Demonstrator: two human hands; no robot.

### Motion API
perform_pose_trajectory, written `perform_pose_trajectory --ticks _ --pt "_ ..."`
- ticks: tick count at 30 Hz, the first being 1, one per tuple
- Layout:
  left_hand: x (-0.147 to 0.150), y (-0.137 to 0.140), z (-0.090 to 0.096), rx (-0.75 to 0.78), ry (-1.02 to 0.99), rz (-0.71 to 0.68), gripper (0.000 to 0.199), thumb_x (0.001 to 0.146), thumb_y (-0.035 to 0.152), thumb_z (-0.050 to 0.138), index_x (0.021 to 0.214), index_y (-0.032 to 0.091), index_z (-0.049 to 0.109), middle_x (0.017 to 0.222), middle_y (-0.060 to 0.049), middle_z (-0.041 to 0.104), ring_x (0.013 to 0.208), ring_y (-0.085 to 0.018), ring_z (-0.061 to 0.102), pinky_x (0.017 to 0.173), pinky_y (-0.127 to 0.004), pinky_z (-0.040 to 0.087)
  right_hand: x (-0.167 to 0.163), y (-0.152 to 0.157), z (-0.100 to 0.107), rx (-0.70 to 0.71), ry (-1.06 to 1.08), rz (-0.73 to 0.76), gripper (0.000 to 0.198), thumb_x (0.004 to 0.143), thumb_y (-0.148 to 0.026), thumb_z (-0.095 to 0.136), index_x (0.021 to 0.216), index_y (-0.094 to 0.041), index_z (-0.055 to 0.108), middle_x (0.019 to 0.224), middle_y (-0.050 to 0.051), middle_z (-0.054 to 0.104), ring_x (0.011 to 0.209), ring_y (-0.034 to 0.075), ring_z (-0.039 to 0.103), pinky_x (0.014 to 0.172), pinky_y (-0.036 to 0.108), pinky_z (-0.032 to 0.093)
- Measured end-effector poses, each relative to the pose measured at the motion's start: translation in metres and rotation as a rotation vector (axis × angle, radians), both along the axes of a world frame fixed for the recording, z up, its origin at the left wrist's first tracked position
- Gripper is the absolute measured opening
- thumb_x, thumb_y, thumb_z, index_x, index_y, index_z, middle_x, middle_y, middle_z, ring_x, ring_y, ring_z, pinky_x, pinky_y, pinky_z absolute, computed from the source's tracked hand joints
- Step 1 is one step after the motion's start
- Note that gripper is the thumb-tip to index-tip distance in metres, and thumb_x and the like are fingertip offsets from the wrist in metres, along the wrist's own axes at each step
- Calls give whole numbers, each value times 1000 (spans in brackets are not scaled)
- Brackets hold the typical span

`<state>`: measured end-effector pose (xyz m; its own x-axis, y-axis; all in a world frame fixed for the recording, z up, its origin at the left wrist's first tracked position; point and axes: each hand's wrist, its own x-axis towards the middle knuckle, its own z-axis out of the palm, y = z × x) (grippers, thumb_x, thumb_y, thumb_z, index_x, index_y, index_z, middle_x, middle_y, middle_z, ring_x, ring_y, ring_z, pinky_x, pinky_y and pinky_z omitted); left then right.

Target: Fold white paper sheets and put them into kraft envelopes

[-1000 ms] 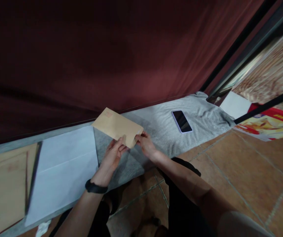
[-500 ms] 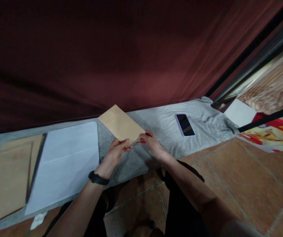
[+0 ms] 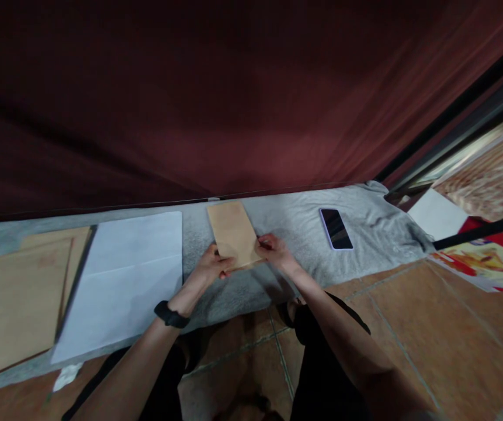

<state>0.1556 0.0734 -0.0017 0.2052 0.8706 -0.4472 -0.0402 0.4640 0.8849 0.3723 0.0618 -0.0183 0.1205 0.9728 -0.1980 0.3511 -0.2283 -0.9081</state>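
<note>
A small brown paper envelope (image 3: 233, 229) is held between my two hands over the grey cloth (image 3: 286, 219). My left hand (image 3: 211, 263) grips its lower left corner, thumb on top and fingers beneath. At the lower right edge my right hand (image 3: 275, 251) pinches it, the fingertips partly hidden. The envelope's near edge faces me, and its far end points toward the dark red curtain. A black band (image 3: 171, 314) circles my left wrist.
Left of the envelope lie white paper sheets (image 3: 132, 280), then larger brown envelopes (image 3: 23, 310). A phone (image 3: 336, 229) rests on the cloth to the right. Behind hangs the dark red curtain (image 3: 233, 117). Dark metal bars (image 3: 483, 231) and a printed box (image 3: 488, 263) stand at far right.
The envelope has turned from a slant to nearly straight away from me and lowered toward the cloth. Its red printed mark no longer shows. Both hands keep their hold.
</note>
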Motion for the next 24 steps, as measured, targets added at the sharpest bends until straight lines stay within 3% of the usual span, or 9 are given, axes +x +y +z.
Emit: perform_pose_trajectory --ticks 3,7,9,12,14,16,19,21,24 --pt "-4 -2 -1 -5 94 -48 60 52 24 94 94 20 51 65 4 67 38 -12 55 37 -21 34 -5 -9 5 206 -306 98 27 89 -24 60 115 -21 68 104 7 73 95 23 69 87 36 55" --pt "-9 -3 1 36 215 -115 48 59 26 89 92 21 54 61 5 64 38 -14 54 38 -23 34 -20 -23 6 446 -532 390 49 97 -24 55 147 -22 52 156 11 49 145 25 44 120 44 36" --pt "-15 -2 3 104 379 -151 37 63 28 87 84 22 58 56 5 61 40 -15 55 40 -24 35 -26 -28 0 457 -617 470 56 100 -30 55 154 -21 44 164 11 37 152 25 33 126 46 27" --pt "-25 0 11 334 808 -139 23 77 38 77 74 23 60 57 2 60 57 -20 63 53 -27 44 -30 -33 -9 441 -742 498 58 103 -38 52 157 -18 40 166 12 32 155 26 29 128 46 21" --pt "-27 1 16 560 1038 -91 21 91 42 60 82 23 64 74 -4 68 77 -24 69 70 -33 52 -30 -33 -12 452 -810 510 58 105 -41 48 157 -17 39 167 11 30 155 25 29 128 45 21" --pt "-19 4 16 807 1094 -93 30 100 37 43 105 19 67 106 -12 73 104 -27 68 92 -39 53 -29 -33 -13 475 -861 511 58 106 -42 44 158 -17 38 167 10 29 154 24 29 128 44 22" --pt "5 17 6 1078 1089 -266 46 103 33 33 138 13 56 151 -16 54 142 -27 46 119 -43 36 -29 -33 -14 501 -896 508 58 106 -44 43 157 -15 40 165 12 33 153 24 33 128 43 22" --pt "22 35 -3 1125 1143 -413 53 104 36 32 148 12 48 160 -14 43 152 -27 33 125 -47 25 -29 -33 -15 494 -900 505 56 106 -44 44 153 -14 46 161 13 41 152 25 36 127 44 23" --pt "37 71 -14 1085 1217 -566 56 105 37 28 155 16 42 164 -10 38 156 -26 25 128 -49 18 -30 -32 -15 481 -888 502 56 105 -44 45 152 -13 47 159 14 44 151 26 38 127 45 25"
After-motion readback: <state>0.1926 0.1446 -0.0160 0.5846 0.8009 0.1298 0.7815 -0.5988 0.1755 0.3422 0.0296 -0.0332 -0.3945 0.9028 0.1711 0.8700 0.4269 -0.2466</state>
